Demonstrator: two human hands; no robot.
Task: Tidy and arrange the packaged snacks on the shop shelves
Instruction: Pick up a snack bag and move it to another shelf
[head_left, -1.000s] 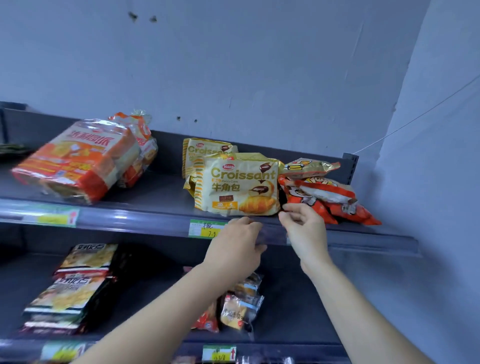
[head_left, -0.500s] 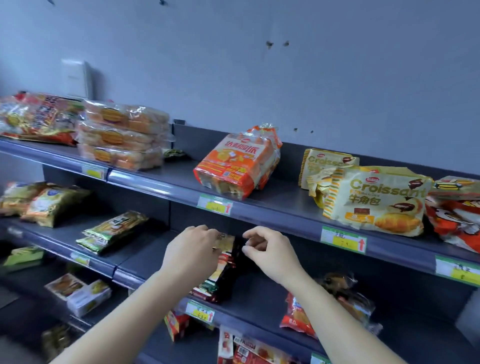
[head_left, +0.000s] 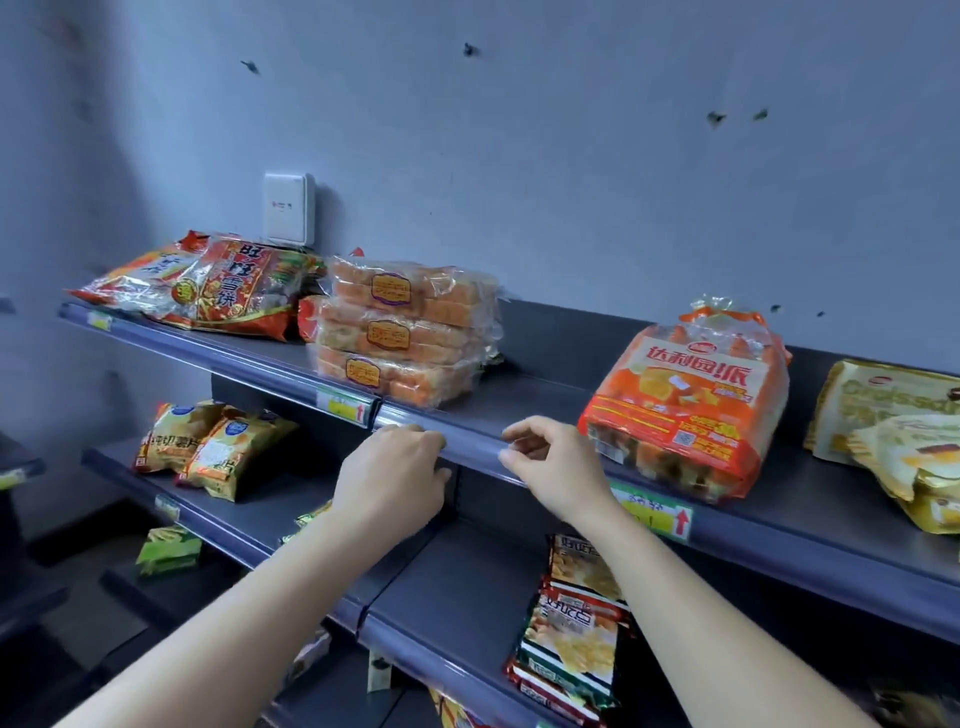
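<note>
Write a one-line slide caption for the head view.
Left hand and right hand at the shelf rail, between stacked cake packs and orange bag.

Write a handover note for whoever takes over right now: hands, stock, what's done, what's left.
Left hand: fingers curled against the top shelf rail, no packet held.
Right hand: fingertips on the same rail, grip unclear.
Top shelf, left to right: red cracker bags, cake stack three high, orange pie bag, croissant bags.
Done: the cake stack looks neat.
Left, probably: straighten the overlapping croissant bags and the chip bags one shelf down.
</note>
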